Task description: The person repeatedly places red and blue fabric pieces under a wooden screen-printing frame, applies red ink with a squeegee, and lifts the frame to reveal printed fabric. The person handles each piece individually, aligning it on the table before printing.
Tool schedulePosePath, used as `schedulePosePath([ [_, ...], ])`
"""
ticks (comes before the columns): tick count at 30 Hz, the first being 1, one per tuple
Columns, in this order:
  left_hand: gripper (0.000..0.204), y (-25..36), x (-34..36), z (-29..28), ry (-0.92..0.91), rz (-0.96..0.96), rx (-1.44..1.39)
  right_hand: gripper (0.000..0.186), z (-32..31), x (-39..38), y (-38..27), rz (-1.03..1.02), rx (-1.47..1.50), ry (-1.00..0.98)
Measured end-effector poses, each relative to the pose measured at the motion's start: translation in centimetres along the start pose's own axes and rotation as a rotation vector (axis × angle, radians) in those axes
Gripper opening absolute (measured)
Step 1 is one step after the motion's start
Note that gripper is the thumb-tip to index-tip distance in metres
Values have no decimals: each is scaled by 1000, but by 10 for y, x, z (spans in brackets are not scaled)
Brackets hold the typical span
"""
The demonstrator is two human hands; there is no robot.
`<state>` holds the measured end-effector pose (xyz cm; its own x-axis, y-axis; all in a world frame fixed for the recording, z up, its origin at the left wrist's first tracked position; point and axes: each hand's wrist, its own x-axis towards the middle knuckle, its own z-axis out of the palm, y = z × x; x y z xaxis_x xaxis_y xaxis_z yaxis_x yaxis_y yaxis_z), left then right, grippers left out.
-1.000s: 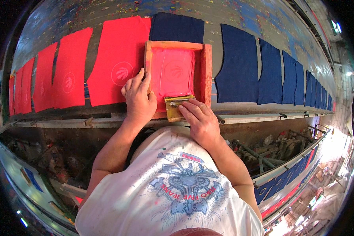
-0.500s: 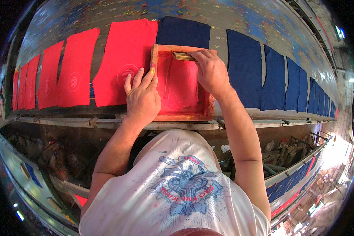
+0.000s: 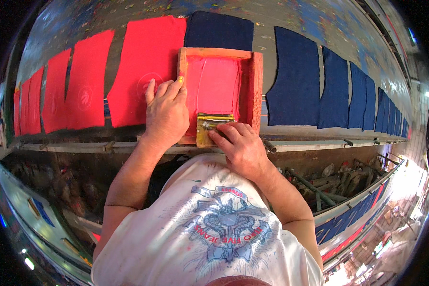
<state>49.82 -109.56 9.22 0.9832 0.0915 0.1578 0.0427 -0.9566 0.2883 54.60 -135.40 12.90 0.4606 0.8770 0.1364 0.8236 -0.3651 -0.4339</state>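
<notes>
A wooden screen-printing frame (image 3: 257, 90) sits in front of me, over the lower part of a dark blue fabric piece (image 3: 219, 31). Red ink smears its mesh (image 3: 217, 86). My right hand (image 3: 243, 150) grips a wooden squeegee (image 3: 205, 137), whose blade edge rests at the mesh's near end. Along the frame's left rim lies my left hand (image 3: 168, 114), fingers stretched out and the yellow-stained index fingertip on the wood. Its other fingertips touch the neighbouring red fabric piece (image 3: 150, 47), which bears a faint round print (image 3: 149, 84).
More red pieces (image 3: 88, 62) lie in a row leftward, and dark blue ones (image 3: 295, 81) rightward, on the long paint-spotted table (image 3: 143, 9). A metal rail (image 3: 314, 146) with short pegs runs along its near edge. Behind me, lower right, another table holds blue pieces (image 3: 341, 229).
My right hand has pulled the squeegee from the far end of the frame to the near end. My left hand stays at the left rim. The view has shifted slightly.
</notes>
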Motion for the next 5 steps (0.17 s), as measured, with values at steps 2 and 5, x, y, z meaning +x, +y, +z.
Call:
schedulePosePath([
  [2, 38, -1, 2, -1, -13, 15, 24, 54, 0, -1, 4, 37, 41, -33],
  [5, 39, -2, 2, -2, -32, 34, 40, 57, -3, 3, 24, 105, 86, -19],
])
